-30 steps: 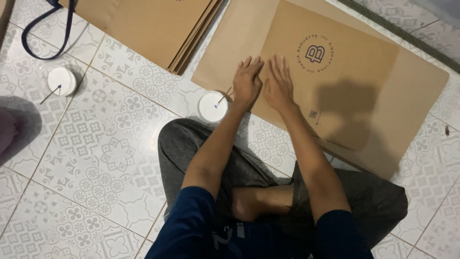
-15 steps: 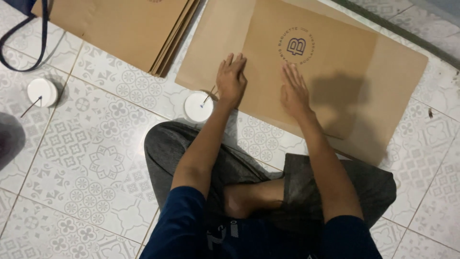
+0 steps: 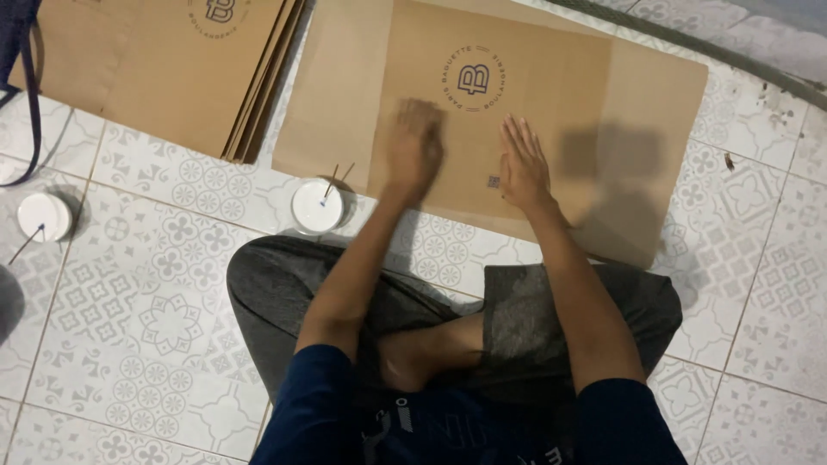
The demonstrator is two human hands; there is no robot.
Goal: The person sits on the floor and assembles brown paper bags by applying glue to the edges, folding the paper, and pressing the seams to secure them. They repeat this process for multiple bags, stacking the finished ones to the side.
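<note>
A flat brown paper bag (image 3: 534, 95) with a round dark emblem lies on the patterned tile floor (image 3: 155, 284) in front of a person sitting cross-legged. Both hands rest on its lower half, below the emblem. The right hand (image 3: 523, 165) lies palm down, fingers (image 3: 517, 138) straight and slightly spread, pressing the paper beneath them. The left hand (image 3: 415, 145) is blurred; its fingers cannot be told apart. A small white cup (image 3: 317, 206) holding thin sticks stands just left of the bag's near edge. A stack of similar bags (image 3: 172, 69) lies further left.
</note>
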